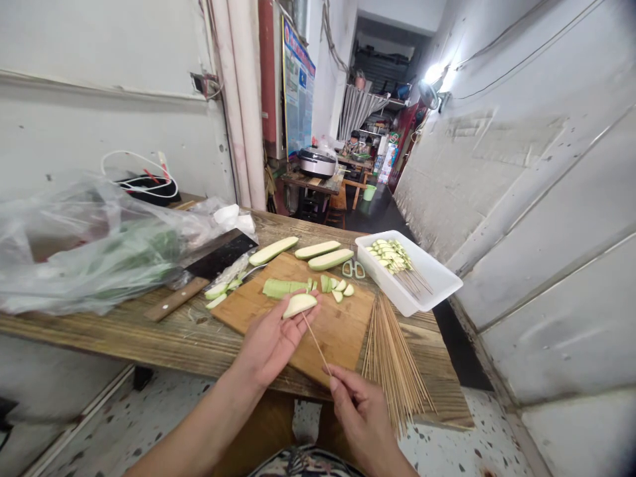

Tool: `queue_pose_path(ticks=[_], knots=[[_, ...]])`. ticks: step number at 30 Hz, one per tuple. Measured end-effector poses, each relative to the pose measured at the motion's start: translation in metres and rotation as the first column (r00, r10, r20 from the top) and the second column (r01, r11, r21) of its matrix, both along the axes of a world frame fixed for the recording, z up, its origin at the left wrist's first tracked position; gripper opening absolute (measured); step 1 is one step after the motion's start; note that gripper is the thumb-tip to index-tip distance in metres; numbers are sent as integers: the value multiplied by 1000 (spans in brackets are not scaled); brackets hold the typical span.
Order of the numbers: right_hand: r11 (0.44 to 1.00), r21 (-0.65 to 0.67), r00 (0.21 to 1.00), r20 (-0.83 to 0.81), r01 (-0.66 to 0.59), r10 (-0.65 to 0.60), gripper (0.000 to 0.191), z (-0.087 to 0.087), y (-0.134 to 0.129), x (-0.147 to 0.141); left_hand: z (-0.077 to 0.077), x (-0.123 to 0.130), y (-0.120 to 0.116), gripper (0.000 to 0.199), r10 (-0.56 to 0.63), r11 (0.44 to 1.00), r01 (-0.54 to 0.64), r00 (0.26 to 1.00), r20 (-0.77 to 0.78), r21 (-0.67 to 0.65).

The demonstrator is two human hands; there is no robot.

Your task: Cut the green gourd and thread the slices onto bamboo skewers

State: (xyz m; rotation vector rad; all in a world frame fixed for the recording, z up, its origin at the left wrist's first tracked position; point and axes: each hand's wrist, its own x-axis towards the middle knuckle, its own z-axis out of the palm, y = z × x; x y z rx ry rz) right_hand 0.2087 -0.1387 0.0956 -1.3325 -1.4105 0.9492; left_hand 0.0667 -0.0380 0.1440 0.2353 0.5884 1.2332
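Note:
My left hand (271, 341) is held palm up over the cutting board (342, 331), its fingers around a pale green zucchini slice (300, 305). My right hand (360, 404) pinches a thin bamboo skewer (316, 343), whose far tip meets the lower edge of that slice; whether it has pierced it I cannot tell. Behind the left hand, a row of cut zucchini slices (283, 287) and a few loose pieces (342, 287) lie on the board. Beside the right hand, a fanned bundle of bamboo skewers (395, 364) rests on the wooden table (447, 371).
A white plastic tub (437, 281) with skewered slices (390, 255) stands at the right. Halved zucchinis (318, 250) and scissors (353, 268) lie beyond the board. Left are a cleaver (218, 255) and a plastic bag (99, 245). Farther back, an appliance (317, 162) sits on another table.

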Motion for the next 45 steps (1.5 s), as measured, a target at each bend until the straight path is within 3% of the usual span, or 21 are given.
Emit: queue_pose_path(ticks=[18,26,36,45], knots=[[1000,13,1000,5,-7,6,32,1,0,2,3,4,-1,28,2,1000,-1,999,-32,23],[1000,-7,1000,-7,4,-4,36,2,2,-3,5,7,-2,20,20,989,3,988,-152,148],[989,147,998,50,19,-26,34,20,15,-8,10,15,7,16,-19,981,65,970,-241,185],[987,154,994,85,51,-64,37,23,17,-10,15,19,9,15,-64,974,115,965,-253,193]])
